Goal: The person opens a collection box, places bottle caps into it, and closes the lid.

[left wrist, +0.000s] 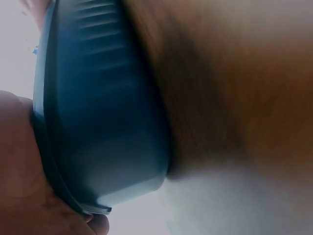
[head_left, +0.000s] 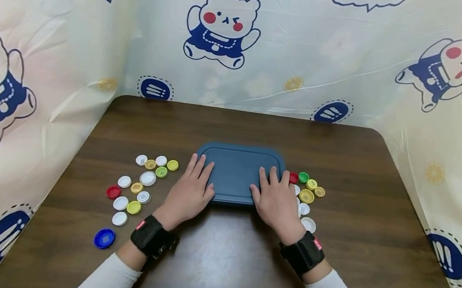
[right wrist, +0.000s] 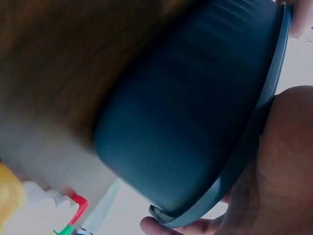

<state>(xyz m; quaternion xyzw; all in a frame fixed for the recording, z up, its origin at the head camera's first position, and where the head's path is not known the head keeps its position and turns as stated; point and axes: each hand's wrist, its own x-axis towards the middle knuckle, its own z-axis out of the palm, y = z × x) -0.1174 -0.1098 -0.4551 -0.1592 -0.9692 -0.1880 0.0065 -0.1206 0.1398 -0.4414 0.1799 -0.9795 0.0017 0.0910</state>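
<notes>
- Blue plastic storage box (right wrist: pixel 176 112), one, stands on the brown table (head_left: pixel 219 269), between the hands and just beyond the wrists; its one blue lid (head_left: pixel 233 173) lies on top.
- Its long axis runs left to right, from one hand to the other, with a long side facing the person. Neither hand is clearly nearer: each touches its own short end.
- Left hand (head_left: pixel 189 192): fingers extended along the left edge of the lid, thumb by the near corner; not clenched.
- Right hand (head_left: pixel 278 202): fingers extended and spread over the right edge, thumb on the near part of the lid; not clenched. How firmly either presses, I cannot tell.
- Left of the box, fourteen bottle caps: seven white caps (head_left: pixel 147 178), two yellow caps (head_left: pixel 133 207), two gold caps (head_left: pixel 136 188), one green cap (head_left: pixel 161 172), one red cap (head_left: pixel 113 192), and one larger blue cap (head_left: pixel 104 238) nearest the person.
- Right of the box, beside the right hand: one red, one green, two yellow, one gold and at least three white; the hand partly covers this group, so its full count is uncertain.
- Two black wristbands (head_left: pixel 153 237), one per wrist.
</notes>
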